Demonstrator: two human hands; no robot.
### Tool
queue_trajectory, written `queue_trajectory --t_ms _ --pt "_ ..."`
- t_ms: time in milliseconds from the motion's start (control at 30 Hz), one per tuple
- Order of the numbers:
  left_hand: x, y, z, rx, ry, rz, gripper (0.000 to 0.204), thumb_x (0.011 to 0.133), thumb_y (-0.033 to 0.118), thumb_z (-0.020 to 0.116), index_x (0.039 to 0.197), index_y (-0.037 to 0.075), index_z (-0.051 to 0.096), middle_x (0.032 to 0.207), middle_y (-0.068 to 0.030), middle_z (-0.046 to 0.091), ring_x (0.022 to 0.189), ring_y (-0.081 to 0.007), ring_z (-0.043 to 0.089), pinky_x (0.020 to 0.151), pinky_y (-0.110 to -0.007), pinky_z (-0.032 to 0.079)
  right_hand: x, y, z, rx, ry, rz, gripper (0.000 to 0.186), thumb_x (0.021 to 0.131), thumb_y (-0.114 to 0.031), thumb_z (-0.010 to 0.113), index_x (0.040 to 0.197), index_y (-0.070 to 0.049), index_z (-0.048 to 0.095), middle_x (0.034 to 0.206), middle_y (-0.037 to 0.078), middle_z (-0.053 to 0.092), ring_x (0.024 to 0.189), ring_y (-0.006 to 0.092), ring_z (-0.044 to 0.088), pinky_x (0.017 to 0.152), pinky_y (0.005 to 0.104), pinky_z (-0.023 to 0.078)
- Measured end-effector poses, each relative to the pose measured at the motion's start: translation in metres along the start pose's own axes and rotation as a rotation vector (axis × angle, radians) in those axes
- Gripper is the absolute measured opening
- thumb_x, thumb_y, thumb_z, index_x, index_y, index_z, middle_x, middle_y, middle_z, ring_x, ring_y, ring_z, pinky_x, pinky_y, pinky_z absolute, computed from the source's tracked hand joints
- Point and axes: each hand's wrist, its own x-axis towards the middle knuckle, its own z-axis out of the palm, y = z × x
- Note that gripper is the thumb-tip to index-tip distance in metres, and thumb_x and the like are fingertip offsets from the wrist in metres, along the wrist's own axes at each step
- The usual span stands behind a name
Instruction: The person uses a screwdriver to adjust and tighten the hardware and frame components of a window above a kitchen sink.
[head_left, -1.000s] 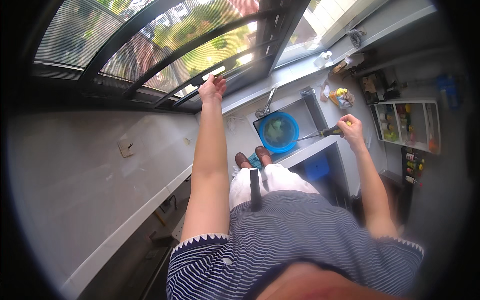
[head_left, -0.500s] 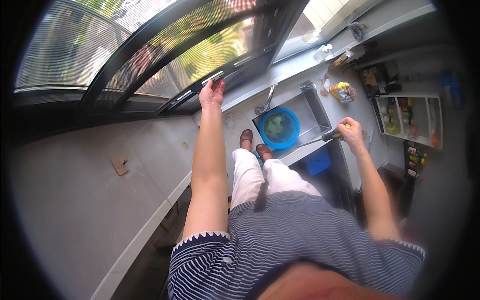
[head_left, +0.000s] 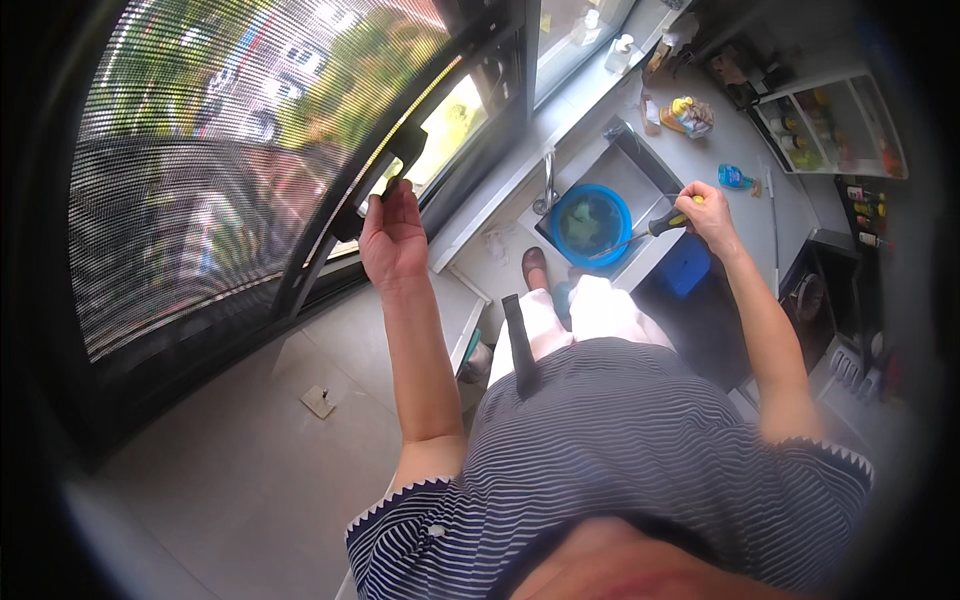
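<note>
My left hand [head_left: 395,240] has its fingers hooked on the black handle [head_left: 400,165] at the edge of a dark-framed mesh window screen [head_left: 230,190]. The screen panel slants in close to me, and a bright strip of outdoors shows past its edge. In my right hand [head_left: 708,212] is a screwdriver [head_left: 668,221] with a black and yellow handle. Its long thin shaft points left toward a round blue basin [head_left: 625,225] in the sink. Greenish cloth-like stuff lies in the basin's water.
A tap [head_left: 549,185] stands at the sink [head_left: 640,185]. On the counter are a blue bottle [head_left: 735,177], a yellow-topped bag [head_left: 688,117] and a white pump bottle [head_left: 620,53]. A small tan piece [head_left: 318,402] lies on the pale surface to the left. My brown shoes [head_left: 535,268] are beside the sink.
The screen panel has come inward, nearer to me, with my left hand on its handle, and looks much larger. My view has shifted. My right hand still holds the screwdriver.
</note>
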Motion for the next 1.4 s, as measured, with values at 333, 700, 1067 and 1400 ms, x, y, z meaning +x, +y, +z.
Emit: queue_trajectory --t_ms 333,700,1067,1400 --pt "-0.007 0.005 0.002 0.139 -0.193 0.185 0.021 0.091 0.013 0.048 0.102 -0.003 0.057 0.094 -0.013 0.065 0.089 -0.0246 0.063 0.077 -0.03 0.053 0.001 0.024 -0.011 0.018 -0.011 0.046 0.011 0.072 -0.013 0.06 0.071 -0.002 0.058 0.058 0.002 0.054 0.047 0.0082 0.05 0.041 0.0224 0.041" --pt "0.157 -0.152 0.015 1.56 -0.216 0.443 0.054 0.088 0.047 0.04 0.119 0.004 0.052 0.114 -0.0214 0.057 0.107 -0.0367 0.053 0.093 -0.039 0.038 -0.01 0.079 -0.067 -0.131 0.017 0.209 0.011 0.073 -0.013 0.06 0.07 -0.003 0.058 0.059 0.001 0.052 0.05 0.0075 0.05 0.042 0.0218 0.043" --pt "0.221 -0.195 0.053 1.343 -0.272 0.43 0.052 0.086 0.044 0.037 0.084 -0.003 0.058 0.071 -0.0145 0.058 0.071 -0.0226 0.057 0.068 -0.035 0.043 -0.028 0.115 -0.078 -0.122 0.046 0.34 0.01 0.074 -0.013 0.06 0.07 -0.004 0.058 0.061 -0.001 0.053 0.053 0.0066 0.051 0.042 0.0214 0.044" --pt "0.179 -0.186 0.074 2.021 -0.365 0.774 0.027 0.091 0.021 0.025 0.095 0.006 0.048 0.101 -0.0163 0.059 0.093 -0.0389 0.055 0.079 -0.046 0.044 -0.03 0.112 -0.068 -0.075 0.036 0.32 0.01 0.074 -0.013 0.059 0.07 -0.003 0.058 0.061 0.0 0.053 0.052 0.0068 0.05 0.042 0.0211 0.043"
